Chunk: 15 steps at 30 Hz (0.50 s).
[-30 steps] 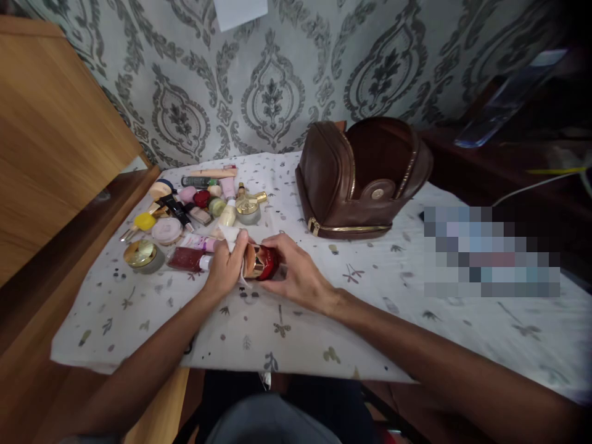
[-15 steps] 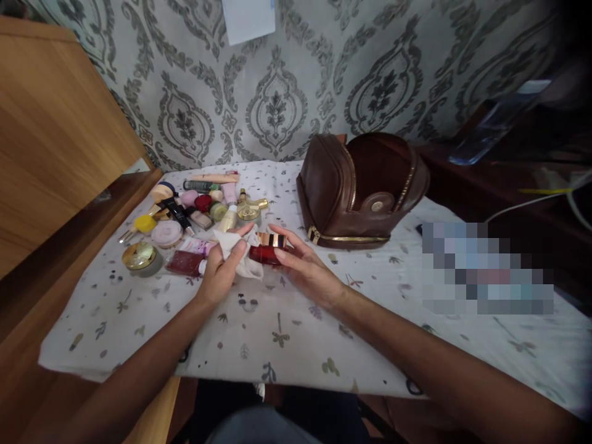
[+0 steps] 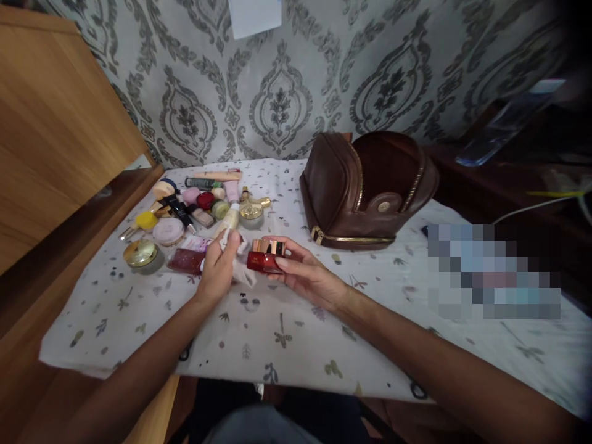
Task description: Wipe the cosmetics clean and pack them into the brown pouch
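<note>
My right hand (image 3: 308,271) grips a red cosmetic jar (image 3: 264,261) with a shiny gold lid, fingers behind it and thumb on its front. Close beside it, my left hand (image 3: 218,268) is closed on a crumpled white cloth or tissue (image 3: 243,271), part of which hangs below the fingers. Just left of that hand, a bottle of dark red liquid (image 3: 185,260) lies on the patterned tablecloth. Behind both hands stands a clear jar with a gold lid (image 3: 251,213).
Many cosmetics lie at the left, among them a pink compact (image 3: 168,231), a gold-lidded jar (image 3: 140,253) and a black tube (image 3: 179,213). An unzipped brown leather bag (image 3: 342,191) stands at the back right. A wooden panel (image 3: 60,111) borders the left side; a blurred-out patch (image 3: 493,271) is at right.
My left hand and the cloth have drawn away from the red jar, whose front now shows. The right hand still holds the jar. The view has shifted slightly.
</note>
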### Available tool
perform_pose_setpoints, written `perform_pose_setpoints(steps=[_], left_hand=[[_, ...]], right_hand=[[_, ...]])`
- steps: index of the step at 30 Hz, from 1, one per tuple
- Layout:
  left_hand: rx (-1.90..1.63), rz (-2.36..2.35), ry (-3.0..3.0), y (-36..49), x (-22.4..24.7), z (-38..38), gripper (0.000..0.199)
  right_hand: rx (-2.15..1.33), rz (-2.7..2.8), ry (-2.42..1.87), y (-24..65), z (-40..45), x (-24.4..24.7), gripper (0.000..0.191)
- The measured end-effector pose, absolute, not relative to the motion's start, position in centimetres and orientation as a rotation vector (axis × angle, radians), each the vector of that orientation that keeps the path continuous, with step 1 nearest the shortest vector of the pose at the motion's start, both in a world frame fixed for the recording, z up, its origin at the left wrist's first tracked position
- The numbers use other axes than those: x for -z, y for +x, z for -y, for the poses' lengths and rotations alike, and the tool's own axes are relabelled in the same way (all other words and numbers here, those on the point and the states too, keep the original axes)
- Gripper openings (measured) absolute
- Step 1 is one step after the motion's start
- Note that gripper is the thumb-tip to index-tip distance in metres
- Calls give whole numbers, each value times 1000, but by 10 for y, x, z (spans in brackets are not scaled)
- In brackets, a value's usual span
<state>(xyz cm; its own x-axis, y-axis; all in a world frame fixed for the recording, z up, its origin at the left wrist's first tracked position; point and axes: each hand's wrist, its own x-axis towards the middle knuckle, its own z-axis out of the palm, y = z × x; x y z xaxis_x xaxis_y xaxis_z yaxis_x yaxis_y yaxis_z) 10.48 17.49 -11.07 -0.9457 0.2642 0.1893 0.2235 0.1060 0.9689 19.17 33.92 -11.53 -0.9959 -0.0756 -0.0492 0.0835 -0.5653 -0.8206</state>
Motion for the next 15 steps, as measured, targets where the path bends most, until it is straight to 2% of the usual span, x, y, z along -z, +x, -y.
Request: perform_pose_setpoints(steps=[4,11,15], left_hand=[[-2020,-2316,447,103,106,-171,54],[-2266,-2189,94,103,104,-178,54],[-2101,-2366,229,113,116,-181,58]], right_hand=[[2685,-1394,-2,192,-341,116,49],[2597,-1203,-34,193,-339,115,46],[2626,-1210,-79,194,-335,114,42]])
